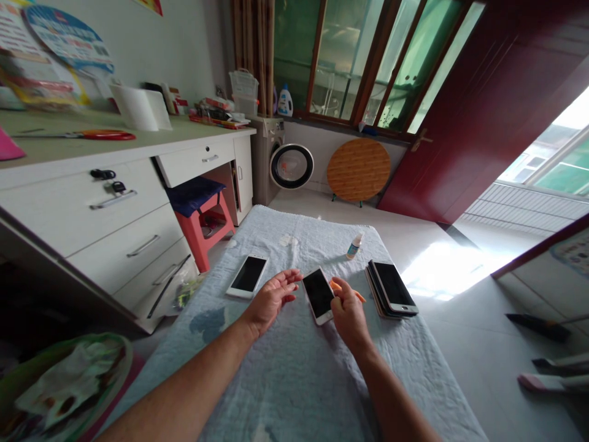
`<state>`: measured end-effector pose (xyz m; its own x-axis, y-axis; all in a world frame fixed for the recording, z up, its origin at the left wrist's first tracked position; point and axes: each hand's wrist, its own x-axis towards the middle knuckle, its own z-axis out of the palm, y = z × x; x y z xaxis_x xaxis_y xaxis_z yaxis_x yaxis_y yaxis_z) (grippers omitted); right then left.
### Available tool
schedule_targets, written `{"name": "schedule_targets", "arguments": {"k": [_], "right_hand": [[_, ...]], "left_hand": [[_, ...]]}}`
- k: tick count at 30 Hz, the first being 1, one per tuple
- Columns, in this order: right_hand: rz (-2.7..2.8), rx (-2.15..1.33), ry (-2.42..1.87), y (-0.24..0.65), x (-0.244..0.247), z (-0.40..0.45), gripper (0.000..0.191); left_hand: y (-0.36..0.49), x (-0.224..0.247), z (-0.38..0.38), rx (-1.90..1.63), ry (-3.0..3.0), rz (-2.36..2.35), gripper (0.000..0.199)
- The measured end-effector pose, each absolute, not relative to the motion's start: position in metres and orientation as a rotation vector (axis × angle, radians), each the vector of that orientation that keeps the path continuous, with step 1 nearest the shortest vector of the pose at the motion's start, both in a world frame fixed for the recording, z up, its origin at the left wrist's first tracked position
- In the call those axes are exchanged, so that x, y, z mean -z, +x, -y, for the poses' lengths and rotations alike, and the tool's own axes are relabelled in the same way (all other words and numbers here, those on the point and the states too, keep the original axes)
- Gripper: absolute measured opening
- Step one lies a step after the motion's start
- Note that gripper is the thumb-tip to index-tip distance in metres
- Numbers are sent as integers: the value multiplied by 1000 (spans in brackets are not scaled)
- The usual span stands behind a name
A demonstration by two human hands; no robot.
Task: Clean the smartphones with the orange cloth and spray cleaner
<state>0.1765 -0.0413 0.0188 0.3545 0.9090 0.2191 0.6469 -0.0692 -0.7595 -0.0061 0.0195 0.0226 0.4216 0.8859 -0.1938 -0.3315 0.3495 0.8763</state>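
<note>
A white phone with a dark screen (318, 293) is between my hands above the blue cloth-covered table (285, 368). My right hand (348, 313) grips its right edge, fingers closed, with an orange cloth or strip (358, 296) showing behind the fingers. Beside the phone's upper left corner, my left hand (276, 298) has its fingers apart and holds nothing. Another white phone (248, 274) lies to the left. On the right sits a stack of phones (393, 288), the top one with a dark screen. A small spray bottle (354, 246) stands toward the far edge.
A white desk (179, 138) with drawers runs along the left, a red stool (200, 227) under it. At lower left is a bin (124, 356) with waste. Behind are a washing machine with its door open (291, 166) and a round wooden tabletop (359, 169).
</note>
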Motion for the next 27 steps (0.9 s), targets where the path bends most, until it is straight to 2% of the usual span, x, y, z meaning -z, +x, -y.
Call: {"name": "schedule_targets", "arguments": {"k": [10,23,27], "right_hand": [[1609,-312,-1903,169,-22,42,46],[1805,21,-2105,145,-23,52,30],[1849,58,-2109,141,-25,51,44]], "left_hand": [[-2,-12,-19,-968,981,-805,43],[-5,-11,-23,-997,908,-800,41],[-4,-11,-23,-991,907,-802,42]]}}
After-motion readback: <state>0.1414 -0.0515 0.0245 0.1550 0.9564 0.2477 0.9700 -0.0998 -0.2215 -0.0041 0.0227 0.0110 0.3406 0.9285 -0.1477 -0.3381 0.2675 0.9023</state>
